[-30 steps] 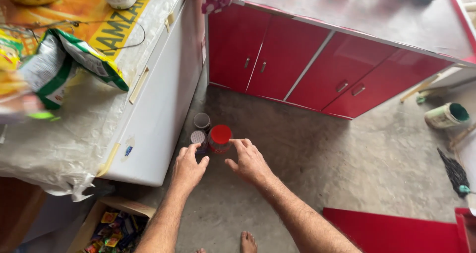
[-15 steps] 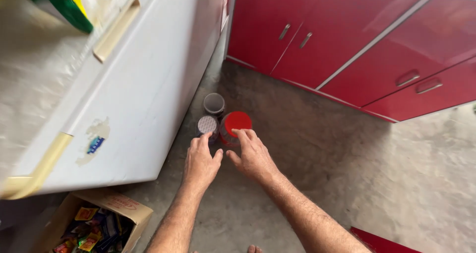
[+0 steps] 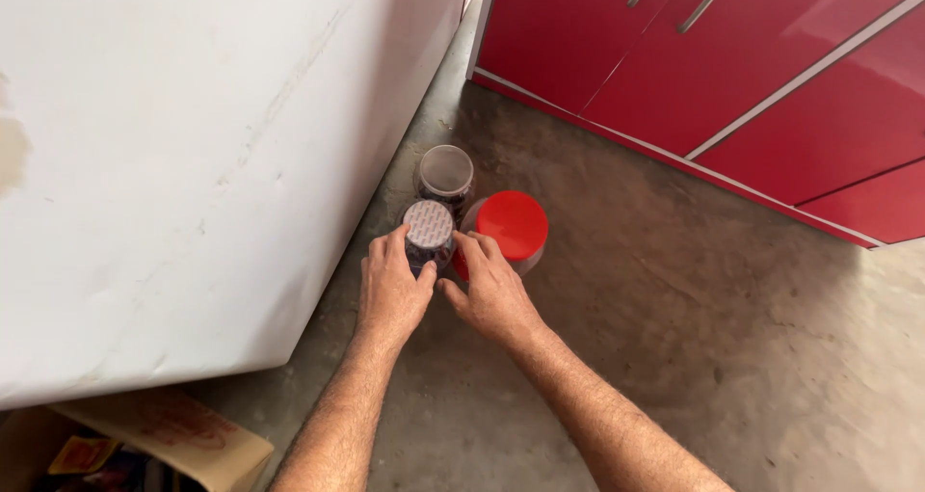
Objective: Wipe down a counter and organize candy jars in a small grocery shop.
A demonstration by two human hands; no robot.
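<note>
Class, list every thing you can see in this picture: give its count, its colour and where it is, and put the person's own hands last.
Jar with patterned seal lid: one, pale lid, on the floor beside the white cabinet, between both hands.
Jar with clear lid: one, see-through, just behind the first jar.
Jar with red lid: one, red lid, right of the first jar.
White cabinet: one, white, left.
Red cupboard doors: several, red with metal handles, top right.
Floor: grey concrete.
Cardboard box: one, brown, bottom left.
Left hand: fingers on the sealed jar.
Right hand: against the red-lidded jar.
</note>
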